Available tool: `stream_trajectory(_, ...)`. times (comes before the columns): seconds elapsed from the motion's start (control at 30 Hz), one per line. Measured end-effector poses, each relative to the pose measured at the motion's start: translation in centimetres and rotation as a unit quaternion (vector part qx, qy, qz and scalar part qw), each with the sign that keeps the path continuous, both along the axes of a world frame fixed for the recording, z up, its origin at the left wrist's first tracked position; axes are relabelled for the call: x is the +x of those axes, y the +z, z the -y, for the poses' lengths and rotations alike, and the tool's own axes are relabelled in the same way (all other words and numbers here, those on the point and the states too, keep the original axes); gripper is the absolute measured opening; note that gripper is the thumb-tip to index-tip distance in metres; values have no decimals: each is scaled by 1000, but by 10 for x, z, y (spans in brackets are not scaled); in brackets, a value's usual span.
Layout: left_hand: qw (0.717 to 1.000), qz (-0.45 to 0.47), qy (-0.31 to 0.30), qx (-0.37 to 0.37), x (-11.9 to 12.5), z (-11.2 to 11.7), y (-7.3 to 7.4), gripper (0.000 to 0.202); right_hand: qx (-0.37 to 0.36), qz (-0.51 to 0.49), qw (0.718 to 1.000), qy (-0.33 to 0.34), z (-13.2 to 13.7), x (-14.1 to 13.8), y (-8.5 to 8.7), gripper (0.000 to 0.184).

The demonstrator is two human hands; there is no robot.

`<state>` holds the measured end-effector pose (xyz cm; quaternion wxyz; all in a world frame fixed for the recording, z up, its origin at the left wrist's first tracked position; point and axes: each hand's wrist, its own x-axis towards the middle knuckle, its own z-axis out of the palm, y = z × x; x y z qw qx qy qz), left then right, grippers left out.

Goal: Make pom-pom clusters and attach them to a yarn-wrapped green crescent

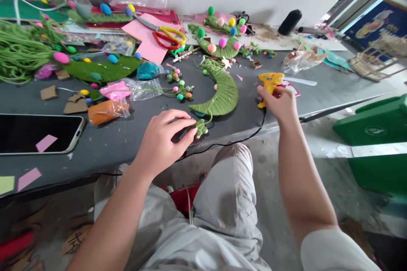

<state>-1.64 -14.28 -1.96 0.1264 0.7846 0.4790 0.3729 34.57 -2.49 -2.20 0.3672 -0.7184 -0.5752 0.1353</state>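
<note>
My left hand (168, 137) pinches a small green yarn-wrapped piece (201, 128) between thumb and fingers, close to the table's front edge. A strand of green yarn rises from that piece toward a crescent (227, 91) wound in green yarn, which lies flat just beyond it. To the right, my right hand (281, 101) is closed round the handle of a yellow hot glue gun (270, 81); a clear glue stick (300, 81) sticks out of its rear. The gun's black cord (233, 140) runs along the table edge. Small yarn pieces with coloured pompoms (182, 92) lie left of the crescent.
A phone (38, 133) lies at the left, below a heap of green yarn (22, 51). Scissors (167, 36) rest on pink paper at the back, near another pompom-decorated crescent (219, 46). Green bins (375, 123) stand on the floor at right.
</note>
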Motion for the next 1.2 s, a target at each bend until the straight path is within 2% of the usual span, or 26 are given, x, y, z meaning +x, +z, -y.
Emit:
stream_trajectory(0.13,1000,-5,-1,3,2,-3,1,14,-16,-43,998,-52,-10,-11,6,44)
stream_trajectory(0.27,1000,4,-5,2,4,-6,1,15,27,-129,990,-59,4,-25,19,23)
stream_trajectory(0.37,1000,20,-6,-8,5,-7,0,15,13,-189,982,25,27,-40,31,7)
stream_trajectory(0.43,999,32,-6,-16,6,-7,0,15,-11,-207,971,117,45,-51,39,7)
stream_trajectory(0.5,999,41,-7,-24,6,-7,1,15,-32,-231,949,211,61,-61,43,7)
stream_trajectory(0.57,999,44,-9,-30,5,-6,2,14,-60,-238,932,267,72,-68,46,6)
stream_trajectory(0.77,995,81,29,-48,4,-7,4,14,-142,-198,913,328,93,-72,48,11)
stream_trajectory(0.93,992,96,68,-52,5,-9,1,18,-199,-156,894,370,106,-71,49,24)
stream_trajectory(1.2,988,96,95,-80,3,-6,-3,21,-197,-139,875,420,108,-79,44,24)
